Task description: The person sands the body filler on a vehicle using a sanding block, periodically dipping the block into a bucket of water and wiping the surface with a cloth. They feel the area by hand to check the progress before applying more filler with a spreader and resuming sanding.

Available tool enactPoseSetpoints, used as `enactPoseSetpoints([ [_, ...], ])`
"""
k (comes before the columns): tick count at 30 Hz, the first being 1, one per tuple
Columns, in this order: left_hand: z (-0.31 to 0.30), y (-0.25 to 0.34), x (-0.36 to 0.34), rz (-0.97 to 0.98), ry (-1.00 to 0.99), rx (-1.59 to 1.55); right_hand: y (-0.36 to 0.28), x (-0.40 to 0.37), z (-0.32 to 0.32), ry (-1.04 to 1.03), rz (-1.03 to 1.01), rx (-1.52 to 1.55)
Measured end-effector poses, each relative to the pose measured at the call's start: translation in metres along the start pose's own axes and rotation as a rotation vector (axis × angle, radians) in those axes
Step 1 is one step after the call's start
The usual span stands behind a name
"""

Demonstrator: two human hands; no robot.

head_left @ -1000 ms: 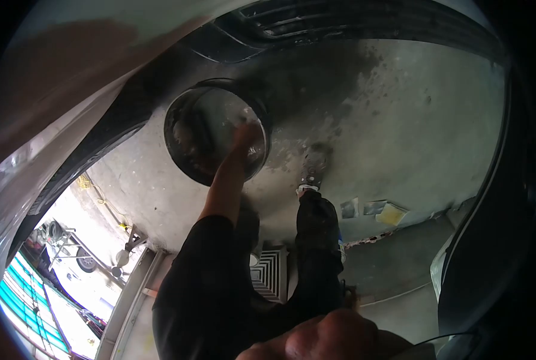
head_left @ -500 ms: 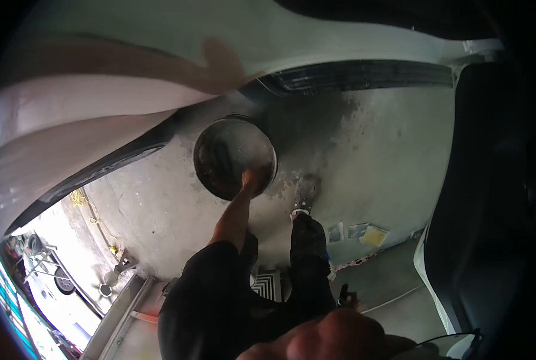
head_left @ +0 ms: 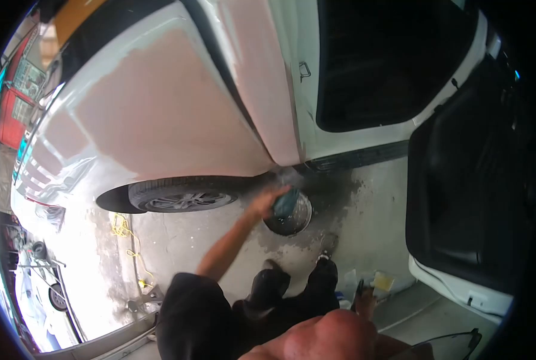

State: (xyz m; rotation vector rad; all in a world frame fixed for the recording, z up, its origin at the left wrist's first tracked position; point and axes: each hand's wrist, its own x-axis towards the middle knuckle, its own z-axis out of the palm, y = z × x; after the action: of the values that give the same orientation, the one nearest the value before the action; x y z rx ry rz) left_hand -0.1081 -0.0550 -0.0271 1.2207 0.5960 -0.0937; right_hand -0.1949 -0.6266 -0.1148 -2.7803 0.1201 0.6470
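Note:
My left hand [head_left: 266, 203] is closed on a wet dark teal rag [head_left: 287, 203], held over the bucket. Below it, the round bucket [head_left: 307, 219] stands on the concrete floor with water showing inside, its far side partly hidden by the rag and hand. Low beside my leg, my right hand [head_left: 365, 302] has its fingers curled around a small dark object [head_left: 359, 287] that I cannot make out. In front of me is a white car's body panel [head_left: 160, 114] with broad dull pinkish patches.
A car wheel [head_left: 187, 200] is left of the bucket. The open car door [head_left: 466, 204] hangs at the right. Sheets of sandpaper [head_left: 383, 281] lie on the floor near my right hand. A yellow cord [head_left: 121, 225] runs along the floor at the left.
My left hand has come up out of the bucket with the rag. The view has tilted up, bringing the panel, wheel and door window into sight.

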Motion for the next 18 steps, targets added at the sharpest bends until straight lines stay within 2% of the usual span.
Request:
enactPoseSetpoints([
  [1, 0.025, 0.091, -0.044, 0.036, -0.022, -0.019, -0.007, -0.01, -0.006, 0.056, -0.077, 0.047],
  [2, 0.015, 0.123, -0.047, 0.046, -0.129, 0.0, -0.009, -0.014, -0.007, 0.113, -0.154, 0.09],
  [3, 0.018, 0.173, -0.061, 0.188, -0.118, 0.226, -0.011, -0.012, -0.003, 0.122, -0.194, 0.109],
  [4, 0.025, 0.226, -0.076, 0.453, -0.157, 0.369, -0.015, -0.007, -0.001, 0.134, -0.241, 0.133],
  [7, 0.045, 0.358, -0.12, 1.008, -0.029, 0.691, -0.058, -0.014, -0.016, 0.147, -0.201, 0.172],
  [9, 0.061, 0.424, -0.148, 1.075, 0.179, 0.838, -0.071, -0.013, -0.021, 0.152, -0.242, 0.187],
  [11, 0.061, 0.464, -0.133, 1.545, 0.392, 1.014, -0.079, -0.011, -0.029, 0.141, -0.266, 0.179],
  [13, 0.033, 0.511, -0.118, 1.399, 0.052, 1.378, -0.088, -0.007, -0.036, 0.129, -0.27, 0.165],
  [15, 0.032, 0.508, -0.104, 1.402, 0.14, 1.633, -0.091, 0.001, -0.04, 0.081, -0.283, 0.14],
  [17, 0.046, 0.451, -0.062, 1.553, 0.697, 1.765, -0.098, 0.01, -0.046, 0.06, -0.339, 0.134],
  [18, 0.034, 0.439, -0.038, 2.078, 0.539, 1.455, -0.108, 0.013, -0.054, 0.065, -0.388, 0.142],
])
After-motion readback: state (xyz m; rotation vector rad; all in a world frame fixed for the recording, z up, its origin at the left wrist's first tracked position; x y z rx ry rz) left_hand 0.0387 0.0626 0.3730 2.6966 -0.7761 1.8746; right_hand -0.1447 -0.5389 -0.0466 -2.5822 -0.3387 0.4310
